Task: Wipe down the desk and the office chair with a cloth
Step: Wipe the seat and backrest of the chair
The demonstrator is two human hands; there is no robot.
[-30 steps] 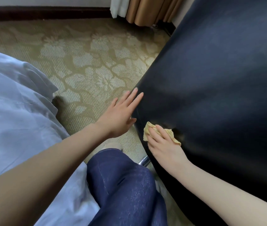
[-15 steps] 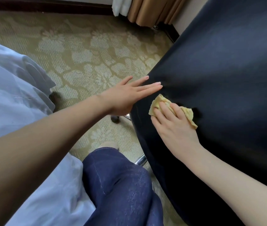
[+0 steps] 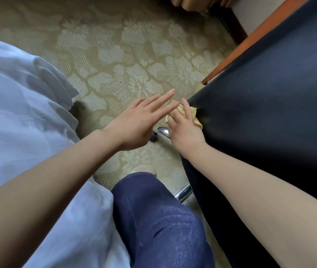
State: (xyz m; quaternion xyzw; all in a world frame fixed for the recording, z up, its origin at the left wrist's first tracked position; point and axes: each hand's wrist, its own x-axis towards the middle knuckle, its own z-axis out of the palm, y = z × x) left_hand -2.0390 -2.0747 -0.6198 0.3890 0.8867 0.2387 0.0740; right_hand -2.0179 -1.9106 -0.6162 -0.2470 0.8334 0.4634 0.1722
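The black office chair (image 3: 269, 105) fills the right side of the head view, its dark padded surface facing me. My right hand (image 3: 184, 128) presses a small yellow cloth (image 3: 194, 115) flat against the chair's left edge, near its upper corner; most of the cloth lies hidden under the fingers. My left hand (image 3: 140, 120) hovers just left of the cloth with straight, spread fingers, holding nothing and apart from the chair. An orange-brown wooden desk edge (image 3: 266, 28) runs diagonally behind the chair at the upper right.
A white bed sheet (image 3: 18, 113) hangs at the left. My leg in blue jeans (image 3: 157, 219) stands between bed and chair on the patterned carpet (image 3: 115, 55). Chrome chair-base legs (image 3: 182, 192) and a castor (image 3: 153, 137) lie near my foot. Curtains hang top right.
My right hand has slid the cloth up and leftward along the chair to its corner edge. My left hand has come off the chair and now hovers over the carpet.
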